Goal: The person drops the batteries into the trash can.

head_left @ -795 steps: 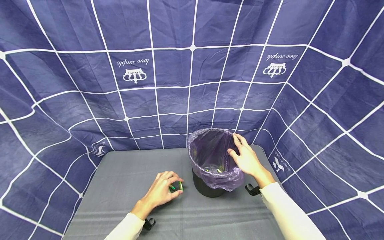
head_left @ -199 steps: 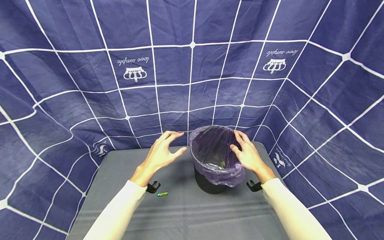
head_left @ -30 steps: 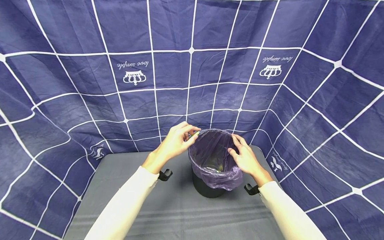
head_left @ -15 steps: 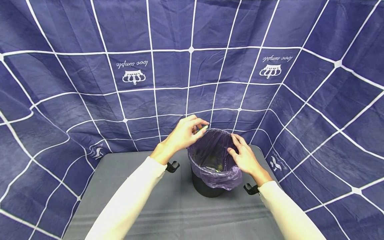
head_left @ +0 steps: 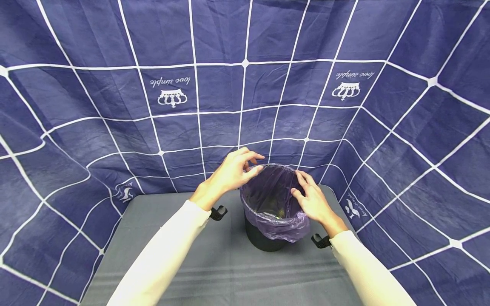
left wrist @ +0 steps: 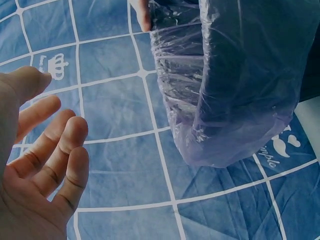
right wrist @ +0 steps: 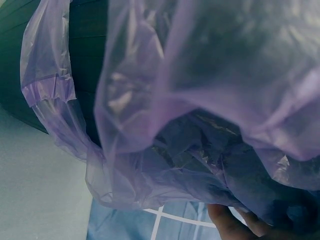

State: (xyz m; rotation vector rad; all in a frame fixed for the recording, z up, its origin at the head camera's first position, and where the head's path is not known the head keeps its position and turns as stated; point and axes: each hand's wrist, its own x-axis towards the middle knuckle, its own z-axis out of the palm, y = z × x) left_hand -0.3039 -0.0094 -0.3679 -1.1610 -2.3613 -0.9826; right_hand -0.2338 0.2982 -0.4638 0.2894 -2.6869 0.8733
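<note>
A black trash bin (head_left: 264, 240) stands on the grey table, lined with a translucent purple bag (head_left: 285, 229) folded over its rim. My left hand (head_left: 235, 172) is at the bin's far left rim, fingers loosely bent and apart; the left wrist view shows its palm with nothing in it. On the right side, my right hand (head_left: 314, 202) holds the lined rim, thumb on the inner side. Its fingers (right wrist: 227, 222) show below the bag in the right wrist view. Small yellow-green bits (head_left: 278, 217) show at the bottom inside the bag, partly hidden by the near rim.
The grey table (head_left: 172, 263) extends left and in front of the bin. A blue cloth (head_left: 218, 85) with white grid lines hangs behind and at both sides, close to the bin's back. Black straps (head_left: 218, 213) sit at both wrists.
Earlier a green-yellow battery lay on the table; my left hand then carried it over the rim. Now it has let go and the battery is gone from the fingers. My right hand stays put.
</note>
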